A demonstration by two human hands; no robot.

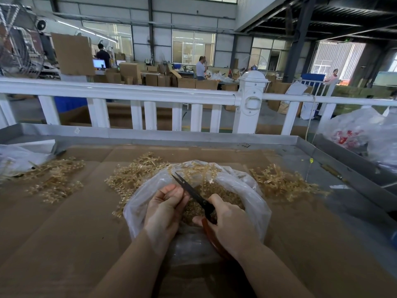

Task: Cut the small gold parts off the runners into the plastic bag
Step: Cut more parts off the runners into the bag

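Right hand [228,220] grips the scissors [194,193]; left hand [166,206], fingers curled, pinches something unclear. Best keep the blades snipping low over the bag [255,190].

Red print on the white bag [352,134] is unreadable.

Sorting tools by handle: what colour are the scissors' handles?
Reddish-brown, on the scissors gripped by the right hand; head view.
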